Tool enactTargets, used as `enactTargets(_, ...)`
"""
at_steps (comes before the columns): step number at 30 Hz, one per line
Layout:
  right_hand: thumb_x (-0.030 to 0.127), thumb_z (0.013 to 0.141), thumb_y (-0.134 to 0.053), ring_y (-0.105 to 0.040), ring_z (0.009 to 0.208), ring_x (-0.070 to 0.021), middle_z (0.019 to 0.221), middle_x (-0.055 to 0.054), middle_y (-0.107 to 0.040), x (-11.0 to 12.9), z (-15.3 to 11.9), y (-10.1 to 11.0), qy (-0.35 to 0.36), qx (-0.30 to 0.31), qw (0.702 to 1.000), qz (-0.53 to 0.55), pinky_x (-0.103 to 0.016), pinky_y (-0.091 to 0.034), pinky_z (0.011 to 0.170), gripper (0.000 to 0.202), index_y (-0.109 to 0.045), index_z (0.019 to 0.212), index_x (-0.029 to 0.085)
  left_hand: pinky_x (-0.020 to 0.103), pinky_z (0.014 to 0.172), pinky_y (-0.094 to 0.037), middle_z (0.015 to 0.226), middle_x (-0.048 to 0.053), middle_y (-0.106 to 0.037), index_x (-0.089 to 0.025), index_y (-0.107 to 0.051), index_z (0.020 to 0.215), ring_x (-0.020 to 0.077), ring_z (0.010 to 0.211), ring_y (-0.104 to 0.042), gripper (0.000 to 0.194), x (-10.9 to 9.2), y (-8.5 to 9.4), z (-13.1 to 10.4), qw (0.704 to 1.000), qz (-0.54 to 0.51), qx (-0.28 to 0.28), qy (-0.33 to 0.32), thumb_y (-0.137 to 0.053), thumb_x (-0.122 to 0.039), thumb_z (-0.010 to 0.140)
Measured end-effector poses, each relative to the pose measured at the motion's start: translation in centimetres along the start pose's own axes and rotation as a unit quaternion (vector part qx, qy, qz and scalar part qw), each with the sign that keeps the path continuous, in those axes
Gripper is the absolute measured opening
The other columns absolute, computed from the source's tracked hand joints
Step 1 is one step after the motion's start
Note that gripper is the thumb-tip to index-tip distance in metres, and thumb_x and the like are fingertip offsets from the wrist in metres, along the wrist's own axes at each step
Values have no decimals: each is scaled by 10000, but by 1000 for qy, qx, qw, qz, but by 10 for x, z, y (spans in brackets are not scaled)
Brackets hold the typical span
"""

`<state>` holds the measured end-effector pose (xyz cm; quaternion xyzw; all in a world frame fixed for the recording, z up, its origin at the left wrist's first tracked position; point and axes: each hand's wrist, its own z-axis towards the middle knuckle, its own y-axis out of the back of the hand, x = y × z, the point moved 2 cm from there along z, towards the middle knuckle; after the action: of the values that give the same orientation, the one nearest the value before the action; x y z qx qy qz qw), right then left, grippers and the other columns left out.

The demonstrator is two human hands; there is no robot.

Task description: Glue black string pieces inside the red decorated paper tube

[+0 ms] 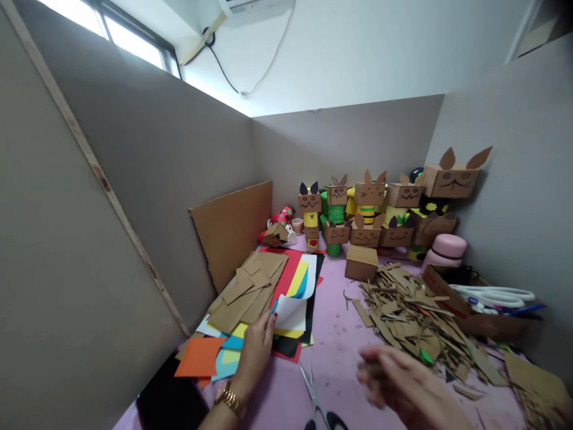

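1. Here the left hand (256,352) lay on the pile of coloured paper (286,286) at the near left of the desk (335,334), its grip pinching the curled corner of a white sheet (290,312) between thumb and fingertips.
2. To lift that sheet cleanly, it seemed best to peel only the top one, slowly, so the yellow and black sheets beneath stayed flat.
3. The cardboard pieces (250,286) rested on the far part of the same pile; a hard pull would likely have slid them.
4. The right hand (403,385) hovered blurred at the near right, holding nothing; whether its grip was spread I cannot tell.
5. Scissors (316,403) lay between the hands, cardboard scraps (416,316) to the right.
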<state>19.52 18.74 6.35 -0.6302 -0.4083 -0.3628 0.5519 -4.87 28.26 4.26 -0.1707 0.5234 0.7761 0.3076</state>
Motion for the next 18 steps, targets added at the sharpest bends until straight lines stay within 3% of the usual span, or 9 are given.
enactTargets(4,417,495,-830,-611,707,-158,895,-66,-696,-37,37,-18,-84,-37,993,73,-237,-441,546,490,-673,882,159,268,610,-495,733,63,-690,-165,-611,826,177,652,-638,397,1,-1,-1,1000,-1,13,-14,-284,-375,906)
enactTargets(6,399,436,-854,-620,722,-168,862,-66,-702,-57,49,-25,-130,-58,980,136,-242,-439,573,519,-667,853,152,284,712,-515,860,75,-712,-178,-628,911,185,782,-657,348,3,-5,-5,999,1,26,-36,-332,-361,896)
enactTargets(10,412,409,-857,-626,772,-167,838,-37,-711,-82,65,-35,-141,-77,974,161,-236,-429,638,553,-641,867,190,359,920,-468,1118,71,-666,-229,-597,1104,205,1045,-597,314,12,-14,-17,994,26,47,-94,-468,-344,843)
enactTargets(13,436,406,-850,-620,814,-159,874,-25,-718,-88,75,-46,-130,-50,973,182,-225,-425,680,542,-647,853,208,428,937,-456,1264,90,-568,-239,-488,1245,242,1153,-523,479,20,-20,-26,973,121,57,-186,-530,-399,795)
enactTargets(15,434,408,-851,-621,725,-149,832,-39,-724,-88,80,-55,-125,-6,974,191,-219,-424,627,532,-671,840,181,474,928,-449,1309,100,-520,-241,-419,1301,267,1178,-496,577,26,-23,-28,957,170,60,-228,-557,-416,769)
enactTargets(18,414,430,-849,-607,607,-138,743,-60,-721,-86,81,-69,-129,62,971,192,-194,-368,499,493,-697,815,145,438,913,-467,1293,90,-534,-235,-415,1305,249,1160,-513,551,35,-27,-25,945,202,45,-253,-548,-253,771)
